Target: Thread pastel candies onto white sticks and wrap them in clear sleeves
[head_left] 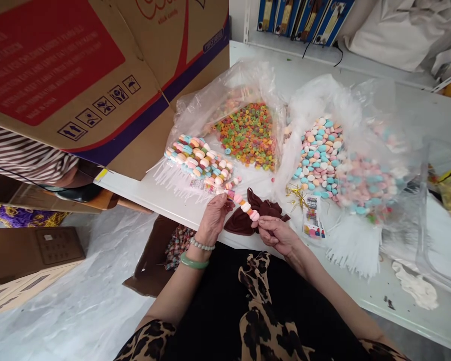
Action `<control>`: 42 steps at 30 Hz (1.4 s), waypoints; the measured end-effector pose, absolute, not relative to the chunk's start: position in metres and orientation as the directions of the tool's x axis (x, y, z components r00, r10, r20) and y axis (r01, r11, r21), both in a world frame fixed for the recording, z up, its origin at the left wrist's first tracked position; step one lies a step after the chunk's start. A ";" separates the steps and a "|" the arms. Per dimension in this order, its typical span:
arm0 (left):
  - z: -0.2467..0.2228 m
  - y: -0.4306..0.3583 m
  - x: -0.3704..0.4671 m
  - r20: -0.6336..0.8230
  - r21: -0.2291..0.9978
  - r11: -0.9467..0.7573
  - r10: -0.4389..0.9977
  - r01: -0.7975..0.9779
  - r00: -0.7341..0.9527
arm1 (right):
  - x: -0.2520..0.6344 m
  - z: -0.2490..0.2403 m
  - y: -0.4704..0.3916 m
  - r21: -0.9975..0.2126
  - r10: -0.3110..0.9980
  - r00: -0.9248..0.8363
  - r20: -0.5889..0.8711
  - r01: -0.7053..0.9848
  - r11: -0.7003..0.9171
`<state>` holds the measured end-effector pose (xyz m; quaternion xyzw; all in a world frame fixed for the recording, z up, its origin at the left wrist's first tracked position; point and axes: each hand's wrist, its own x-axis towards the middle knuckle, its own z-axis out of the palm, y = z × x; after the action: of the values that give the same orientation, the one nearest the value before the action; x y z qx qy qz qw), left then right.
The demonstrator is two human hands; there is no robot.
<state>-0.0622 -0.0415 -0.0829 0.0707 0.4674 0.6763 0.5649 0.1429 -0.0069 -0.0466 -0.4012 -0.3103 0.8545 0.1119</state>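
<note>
A stick strung with pink, white and orange candies (244,204) is stretched between my two hands above the table's front edge. My left hand (213,215) pinches its left end, where a small printed label shows. At the right end, my right hand (278,233) has its thumb and forefinger closed on the last pink candies. A dark brown cloth (238,221) lies crumpled just behind the hands. Left of it is a pile of similar candy sticks (199,159), their white ends pointing to the front. Printed labels (313,218) and gold twist ties (296,193) lie to the right.
Open plastic bags hold small ring candies (248,133) and pastel disc candies (319,150). White plastic sticks (355,248) lie at the right front. A large cardboard box (135,65) stands at the left. Below the table edge, an open box (150,260) contains candy sticks.
</note>
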 end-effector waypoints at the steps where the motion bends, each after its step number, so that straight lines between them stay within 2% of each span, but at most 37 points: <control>1: -0.084 -0.042 -0.062 -0.436 0.720 0.080 0.825 -0.690 -0.360 | 0.143 -0.047 -0.007 -0.626 0.451 -0.643 -0.619 0.058 -0.777; 7: -0.084 -0.042 -0.059 -0.429 0.781 0.149 0.833 -0.606 -0.348 | 0.142 -0.050 -0.008 -0.701 0.557 -0.554 -0.620 0.071 -0.710; 16: -0.087 -0.044 -0.062 -0.449 0.703 0.233 0.879 -0.672 -0.164 | 0.147 -0.046 -0.007 -0.765 0.634 -0.504 -0.587 0.090 -0.637; 28: -0.084 -0.046 -0.059 -0.394 0.733 0.220 0.908 -0.643 -0.138 | 0.145 -0.054 -0.013 -0.854 0.731 -0.453 -0.510 0.169 -0.491; 32: -0.082 -0.046 -0.058 -0.352 0.833 0.200 0.911 -0.516 -0.215 | 0.148 -0.054 -0.014 -0.927 0.807 -0.473 -0.354 0.293 -0.235; 34: -0.081 -0.046 -0.058 -0.322 0.884 0.184 0.907 -0.430 -0.273 | 0.150 -0.053 -0.014 -0.916 0.844 -0.463 -0.271 0.394 -0.078; 38: -0.077 -0.045 -0.062 -0.325 0.885 0.189 0.906 -0.425 -0.273 | 0.153 -0.053 -0.014 -0.818 0.879 -0.465 -0.102 0.543 0.192; 42: -0.075 -0.046 -0.068 -0.355 0.849 0.222 0.912 -0.479 -0.207 | 0.156 -0.058 -0.014 -0.613 0.877 -0.476 0.071 0.673 0.415</control>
<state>-0.0683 -0.0463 -0.0748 0.2124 0.5093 0.5865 0.5929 0.1560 -0.0139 -0.0576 -0.4733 -0.8183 0.2617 0.1945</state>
